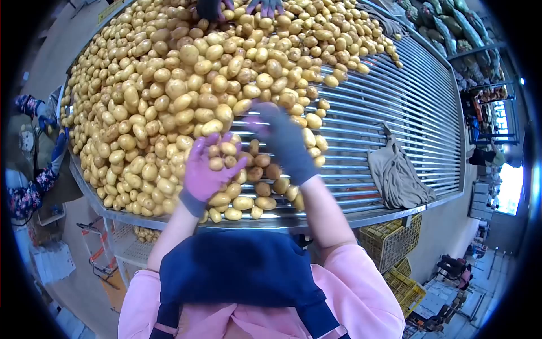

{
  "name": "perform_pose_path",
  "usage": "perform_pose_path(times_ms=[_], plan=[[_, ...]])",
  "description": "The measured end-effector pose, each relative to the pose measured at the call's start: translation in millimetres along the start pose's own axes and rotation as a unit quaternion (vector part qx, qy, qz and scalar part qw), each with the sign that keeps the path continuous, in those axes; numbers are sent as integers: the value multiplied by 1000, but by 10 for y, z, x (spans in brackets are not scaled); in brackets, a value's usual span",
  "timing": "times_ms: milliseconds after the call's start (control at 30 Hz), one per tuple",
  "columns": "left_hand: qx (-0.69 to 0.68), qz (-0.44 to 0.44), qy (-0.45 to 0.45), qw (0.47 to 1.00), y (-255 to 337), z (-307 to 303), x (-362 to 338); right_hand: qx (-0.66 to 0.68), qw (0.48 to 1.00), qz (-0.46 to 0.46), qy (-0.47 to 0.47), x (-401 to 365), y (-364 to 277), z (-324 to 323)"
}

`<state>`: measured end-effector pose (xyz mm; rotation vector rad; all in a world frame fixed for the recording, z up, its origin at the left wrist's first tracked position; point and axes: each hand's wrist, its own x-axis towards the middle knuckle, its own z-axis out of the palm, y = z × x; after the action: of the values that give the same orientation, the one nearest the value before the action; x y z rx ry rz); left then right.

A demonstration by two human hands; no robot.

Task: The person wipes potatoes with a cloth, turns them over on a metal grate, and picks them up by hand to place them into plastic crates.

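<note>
A large heap of yellow potatoes point(164, 85) covers the left and middle of a metal roller table point(395, 107). My left hand point(209, 169), in a pink and grey glove, lies palm up near the front of the heap with its fingers spread and curved beside a few small potatoes. My right hand point(279, 135), in a grey and pink glove, is over the right edge of the heap, back of the hand up. Motion blurs it, and its fingers are partly hidden. Browner potatoes point(262, 172) sit on the rollers between my hands.
Across the heap are another person's gloved hands point(265, 7). A co-worker's floral sleeve point(34, 195) shows at the left. A grey cloth point(398, 175) lies on the rollers at right. Yellow crates point(389, 243) stand below the front edge. Full sacks point(451, 28) are stacked at back right.
</note>
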<state>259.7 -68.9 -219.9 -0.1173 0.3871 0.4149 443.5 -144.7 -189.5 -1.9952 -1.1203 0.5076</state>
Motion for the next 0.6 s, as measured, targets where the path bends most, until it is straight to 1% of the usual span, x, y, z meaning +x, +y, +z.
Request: perform_pose_path(times_ms=[33,67,100,167,233,300,367,433,500,533,600], plan=[[-19,-4,11,1000,-13,-30,29,59,992,101,40,121,162,-191],[-42,-25,13,999,-5,-62,36,-81,989,110,55,185,228,-491],[-43,-23,12,999,1,-81,24,-242,961,101,83,276,562,-635],[6,-45,-20,999,-23,-106,6,-332,918,213,39,346,788,-826],[10,-59,-32,998,-52,-85,35,-310,926,209,56,322,1088,-707],[141,-40,-36,988,-80,-71,74,-285,935,200,73,337,1054,-669],[139,-45,-32,989,-94,-22,77,-219,954,187,82,308,964,-631],[115,-67,-5,991,-89,-3,90,-217,955,177,96,285,824,-613],[104,-76,-4,992,-61,-20,99,-215,960,150,99,201,614,-626],[121,-66,-7,990,-47,-40,114,-209,957,171,105,219,714,-657],[150,-43,-11,988,-44,-22,107,-222,953,176,103,259,967,-759]])
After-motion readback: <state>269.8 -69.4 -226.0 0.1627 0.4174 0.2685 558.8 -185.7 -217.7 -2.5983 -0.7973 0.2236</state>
